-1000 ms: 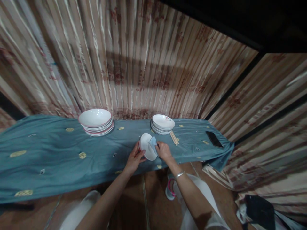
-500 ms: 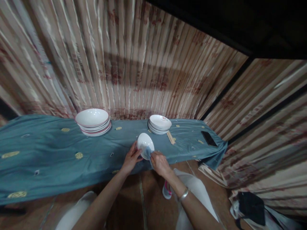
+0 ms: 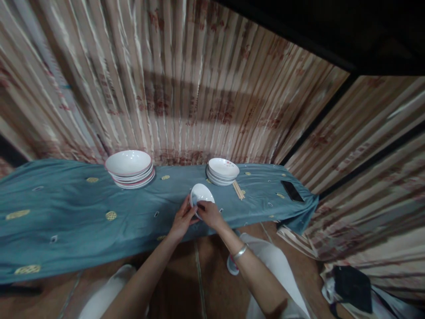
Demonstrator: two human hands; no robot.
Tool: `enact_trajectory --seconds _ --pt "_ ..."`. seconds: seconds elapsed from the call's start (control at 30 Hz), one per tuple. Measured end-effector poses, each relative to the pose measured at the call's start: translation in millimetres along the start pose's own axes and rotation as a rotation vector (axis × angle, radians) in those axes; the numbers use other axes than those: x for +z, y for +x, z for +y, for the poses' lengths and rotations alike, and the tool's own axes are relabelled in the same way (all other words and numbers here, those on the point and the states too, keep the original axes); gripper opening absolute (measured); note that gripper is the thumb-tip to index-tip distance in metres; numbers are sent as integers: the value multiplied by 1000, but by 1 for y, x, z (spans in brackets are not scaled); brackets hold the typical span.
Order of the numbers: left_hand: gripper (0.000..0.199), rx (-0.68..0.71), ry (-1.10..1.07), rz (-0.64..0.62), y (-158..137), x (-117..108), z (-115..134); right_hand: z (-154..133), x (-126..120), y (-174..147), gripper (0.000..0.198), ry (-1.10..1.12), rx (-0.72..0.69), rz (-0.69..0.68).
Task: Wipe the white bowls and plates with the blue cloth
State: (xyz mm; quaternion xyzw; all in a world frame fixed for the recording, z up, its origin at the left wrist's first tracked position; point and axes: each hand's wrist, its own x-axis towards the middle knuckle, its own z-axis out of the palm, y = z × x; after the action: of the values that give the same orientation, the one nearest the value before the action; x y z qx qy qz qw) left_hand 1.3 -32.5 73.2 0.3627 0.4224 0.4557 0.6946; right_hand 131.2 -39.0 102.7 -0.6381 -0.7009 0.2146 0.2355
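A small white bowl point(image 3: 203, 191) is tilted up over the table's front edge, its inside facing me. My left hand point(image 3: 182, 218) grips its left rim, thumb at the near side. Inside the bowl, my right hand point(image 3: 210, 213) presses a bluish cloth point(image 3: 195, 198) against the wall; most of the cloth is hidden under the fingers. Beyond the bowl stands a stack of white dishes point(image 3: 223, 168) with a red pattern on the top one. Beside that stack lie several wooden chopsticks point(image 3: 238, 190).
A stack of larger red-rimmed white bowls point(image 3: 129, 165) stands at the back left. A dark phone point(image 3: 292, 191) lies near the right end of the teal tablecloth point(image 3: 83, 221). Pleated curtains point(image 3: 186, 88) hang behind. A black bag point(image 3: 352, 288) is low at the right.
My right hand has moved from the bowl's lower right rim up and left into the bowl, taking the cloth along. My left hand keeps its grip.
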Motion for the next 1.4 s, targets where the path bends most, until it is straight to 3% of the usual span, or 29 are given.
enact_trajectory --seconds 0.23,0.43,0.87,1.13,1.3,1.4 --pt "73 10 -9 -14 1 -1 -2 6 12 27 19 -124 25 99" --pt "74 6 -1 -10 2 1 -3 16 10 38 21 -355 25 78" --pt "75 4 10 -18 0 1 1 27 -13 -5 27 -397 -30 -139" --pt "75 12 7 -20 -1 0 1 30 -14 -23 23 -29 -21 -108" --pt "76 -2 2 -8 0 0 2 33 5 -8 20 395 -26 -11" --pt "74 -2 -14 -4 1 -1 1 27 14 7 18 514 -32 34"
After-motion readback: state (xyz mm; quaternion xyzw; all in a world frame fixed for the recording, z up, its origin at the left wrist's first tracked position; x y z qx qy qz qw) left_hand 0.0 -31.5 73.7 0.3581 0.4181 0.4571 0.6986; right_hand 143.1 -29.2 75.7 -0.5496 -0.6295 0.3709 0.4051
